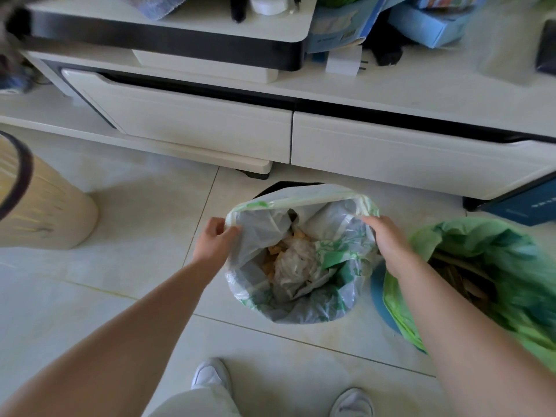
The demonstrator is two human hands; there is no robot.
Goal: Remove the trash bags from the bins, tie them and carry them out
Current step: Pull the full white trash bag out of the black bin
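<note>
The trash bag (249, 254), grey-white with green print, stands open on the tiled floor (120, 296) with crumpled paper and scraps inside. A dark bin edge (288, 185) shows at its 12 o'clock. The left hand (215, 240) has its grip pinching the bag's rim at 9 o'clock, between thumb and fingers. The right hand (388, 239) holds the rim at 3 o'clock, fingers curled over it. A green bag (496, 266) lies just beside at 3 o'clock. A beige bin (45, 206) stands well apart at 9 o'clock.
</note>
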